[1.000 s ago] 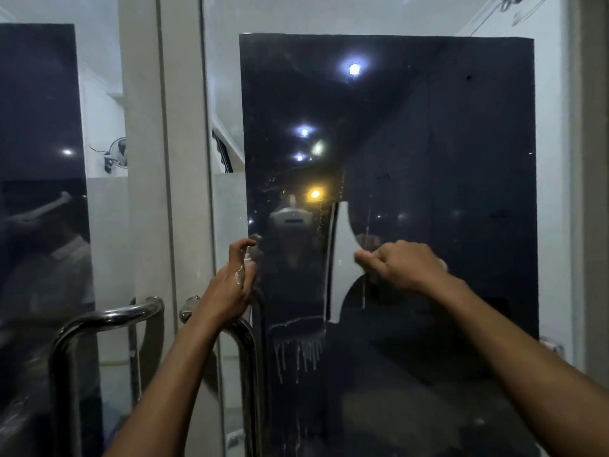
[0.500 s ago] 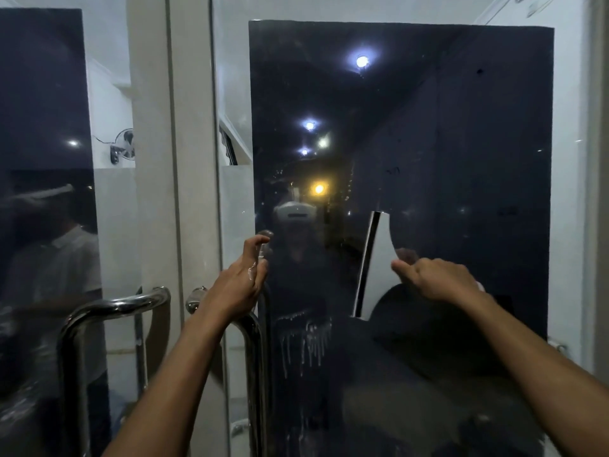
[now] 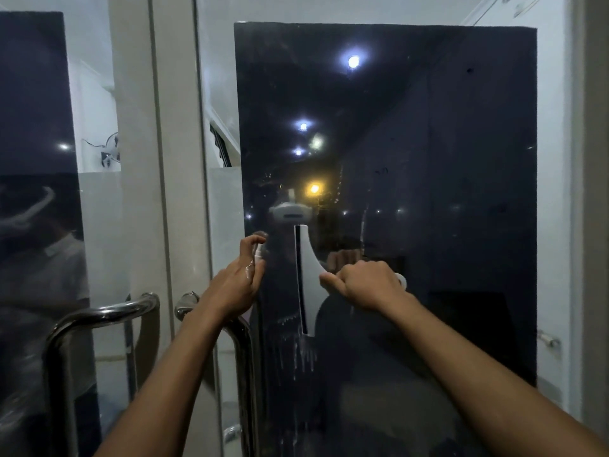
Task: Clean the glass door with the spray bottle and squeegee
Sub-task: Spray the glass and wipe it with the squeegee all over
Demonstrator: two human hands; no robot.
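Against dark glass door, right hand gripping white squeegee, unlabelled

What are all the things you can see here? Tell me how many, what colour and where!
glass door: one, dark and shiny, fills the middle and right.
squeegee: one, white with a black blade edge, upright against the glass, middle.
spray bottle: one, white, mostly hidden in the left hand, by the door's left edge.
foam drips: a patch of white streaks, on the glass below the squeegee.
door handles: two, silver metal, lower left.
wall fan: one, white and dark, far left.
left hand: one, holds the spray bottle.
right hand: one, grips the squeegee's handle.
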